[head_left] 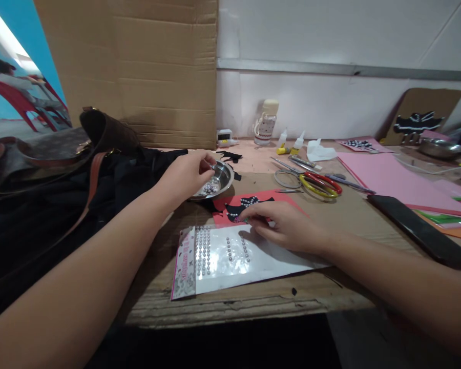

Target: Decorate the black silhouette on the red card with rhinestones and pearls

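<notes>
My left hand [188,175] reaches over a small metal bowl [226,179], its thumb and fingers closed together. Shiny beads [210,188] lie inside the bowl. Whatever those fingertips hold is too small to make out. My right hand [286,225] is over a black cut-out figure [236,209] dotted with white beads, on a red card [292,199]. Its fingertips are pinched at the figure's lower edge, and I cannot see what is in them. Under this hand lies a white sheet of stick-on gems [215,261], overlapping the card's near edge.
Red-and-yellow-handled scissors [320,184], tweezers [288,191], glue bottles [298,141] and a drinking bottle [267,123] are behind the card. A black phone [418,228] lies at right, near pink sheets [388,177]. A handbag [57,148] stands left. A seated person [19,82] is far left.
</notes>
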{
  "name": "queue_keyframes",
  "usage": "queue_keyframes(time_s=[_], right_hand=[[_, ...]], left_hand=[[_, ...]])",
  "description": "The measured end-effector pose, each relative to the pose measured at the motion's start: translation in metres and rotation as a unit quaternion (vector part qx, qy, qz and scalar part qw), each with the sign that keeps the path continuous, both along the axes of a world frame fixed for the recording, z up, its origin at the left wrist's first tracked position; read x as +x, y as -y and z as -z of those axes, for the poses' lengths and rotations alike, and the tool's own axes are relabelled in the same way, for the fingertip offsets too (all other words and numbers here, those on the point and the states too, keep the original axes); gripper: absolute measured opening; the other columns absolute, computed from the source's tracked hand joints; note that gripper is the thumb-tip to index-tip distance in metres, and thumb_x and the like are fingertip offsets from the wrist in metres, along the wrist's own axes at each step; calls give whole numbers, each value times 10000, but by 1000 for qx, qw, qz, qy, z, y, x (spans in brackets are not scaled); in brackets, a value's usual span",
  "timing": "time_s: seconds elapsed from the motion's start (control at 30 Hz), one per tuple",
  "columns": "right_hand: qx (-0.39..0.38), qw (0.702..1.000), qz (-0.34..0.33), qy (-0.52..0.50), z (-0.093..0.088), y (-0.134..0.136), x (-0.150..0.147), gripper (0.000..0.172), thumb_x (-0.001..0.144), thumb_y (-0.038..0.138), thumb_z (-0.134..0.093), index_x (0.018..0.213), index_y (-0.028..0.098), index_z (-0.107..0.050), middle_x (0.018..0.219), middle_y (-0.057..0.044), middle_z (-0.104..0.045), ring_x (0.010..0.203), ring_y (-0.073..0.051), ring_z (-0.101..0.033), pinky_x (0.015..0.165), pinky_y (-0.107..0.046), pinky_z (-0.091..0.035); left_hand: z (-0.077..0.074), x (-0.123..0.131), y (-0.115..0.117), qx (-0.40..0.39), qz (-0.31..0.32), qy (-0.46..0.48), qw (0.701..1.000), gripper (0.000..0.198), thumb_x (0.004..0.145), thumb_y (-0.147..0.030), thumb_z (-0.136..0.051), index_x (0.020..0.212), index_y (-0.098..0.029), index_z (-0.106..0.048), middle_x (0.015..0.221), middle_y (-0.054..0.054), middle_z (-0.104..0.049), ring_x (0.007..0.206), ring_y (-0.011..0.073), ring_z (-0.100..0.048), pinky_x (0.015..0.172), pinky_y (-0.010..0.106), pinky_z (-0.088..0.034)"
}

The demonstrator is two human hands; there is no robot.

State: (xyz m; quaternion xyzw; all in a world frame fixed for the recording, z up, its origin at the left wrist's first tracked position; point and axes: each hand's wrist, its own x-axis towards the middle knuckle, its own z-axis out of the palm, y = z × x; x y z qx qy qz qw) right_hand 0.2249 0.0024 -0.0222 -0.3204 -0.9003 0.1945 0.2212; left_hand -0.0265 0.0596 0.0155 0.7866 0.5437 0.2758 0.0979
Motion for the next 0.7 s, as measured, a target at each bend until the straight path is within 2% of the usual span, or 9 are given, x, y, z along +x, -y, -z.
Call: queue_keyframes(time_s=[0.07, 0.17, 0.27, 0.37, 0.43, 0.57, 0.7], right_hand=[[27, 999, 20, -27, -1, -1, 1, 221, 945, 179, -579, 1110, 174, -726, 940, -61, -778, 764, -153, -682, 689, -263, -512], [71, 991, 60, -100, -1, -4, 5, 156, 965, 237, -613, 1067, 193, -722, 906, -42, -771, 746, -145, -685, 675, -255, -527], [104, 978, 74, -163, 0, -10, 10, 110, 947, 252, -673, 1036, 191, -696, 924, -34, -764, 786, -143, -705, 712, -252, -556], [113, 975, 61, -183, 2, -15, 13, 211, 930, 245, -713, 1131, 198, -666, 1013, -41, -766, 874, -153, -728, 790, -270, -580], [115, 975, 55, -183, 3, -17, 14, 219, 929, 213, -709, 1144, 200, -667, 1024, -41, -768, 900, -155, -732, 814, -275, -585], [131, 970, 71, -190, 3, -20, 13, 149, 908, 130, -693, 1037, 205, -699, 968, -18, -773, 867, -149, -728, 799, -270, -584], [126, 966, 94, -203, 2, -20, 13, 83, 914, 163, -691, 984, 201, -717, 951, -20, -778, 852, -155, -730, 794, -283, -582]], left_hand=[[0, 5, 4, -16, 22, 82, 996, 225, 868, -234, -653, 1083, -174, -678, 995, 69, -772, 904, 207, -711, 825, 327, -525], [1, 18, 13, -69, 83, 197, 974, 243, 860, -261, -698, 1089, -180, -681, 991, 65, -780, 918, 216, -728, 825, 343, -547], [7, 32, 24, -165, 131, 276, 938, 274, 855, -279, -739, 1100, -180, -670, 968, 58, -787, 900, 211, -740, 780, 329, -557], [14, 41, 32, -243, 161, 336, 895, 271, 873, -263, -750, 1122, -187, -673, 1024, 52, -798, 970, 186, -743, 845, 308, -555], [16, 44, 35, -270, 179, 365, 873, 257, 886, -253, -748, 1130, -201, -683, 1033, 38, -803, 974, 163, -743, 856, 288, -551], [15, 48, 38, -292, 159, 390, 859, 265, 898, -185, -729, 1158, -205, -682, 985, 24, -808, 906, 136, -743, 822, 271, -553], [11, 49, 40, -301, 126, 394, 859, 305, 911, -146, -703, 1209, -192, -658, 1017, 47, -813, 894, 138, -741, 820, 281, -552]])
